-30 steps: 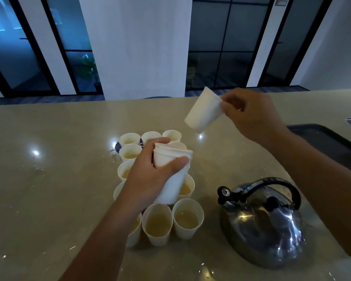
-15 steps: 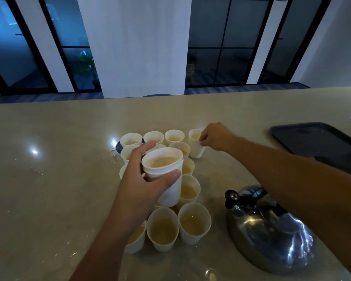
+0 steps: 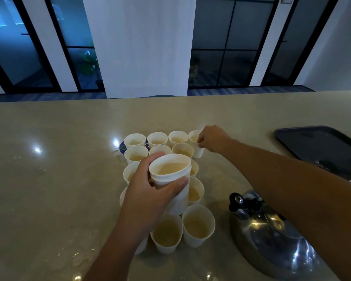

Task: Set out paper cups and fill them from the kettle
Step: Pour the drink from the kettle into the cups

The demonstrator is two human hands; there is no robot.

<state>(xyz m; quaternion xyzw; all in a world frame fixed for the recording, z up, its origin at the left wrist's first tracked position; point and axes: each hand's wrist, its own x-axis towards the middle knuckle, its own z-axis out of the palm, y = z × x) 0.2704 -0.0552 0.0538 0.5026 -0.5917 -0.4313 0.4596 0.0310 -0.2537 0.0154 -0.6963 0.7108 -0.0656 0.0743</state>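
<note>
Cup stack (image 3: 171, 179) upright, left fingers (image 3: 176, 184) wrapped round; right fingers (image 3: 201, 141) pinching far cup (image 3: 197, 152).

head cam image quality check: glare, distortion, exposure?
Head view: dim, bluish room light; bright specular spots on the glossy countertop and the steel kettle. Wide-angle bending shows in the window frames and counter edge. Left hand gripping the stack of paper cups looks sharp; right hand at the far cup is slightly soft.

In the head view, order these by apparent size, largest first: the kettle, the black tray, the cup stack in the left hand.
1. kettle
2. black tray, cut off by the frame edge
3. cup stack
The kettle is nearer, so its rank over the tray is unsure.
</note>
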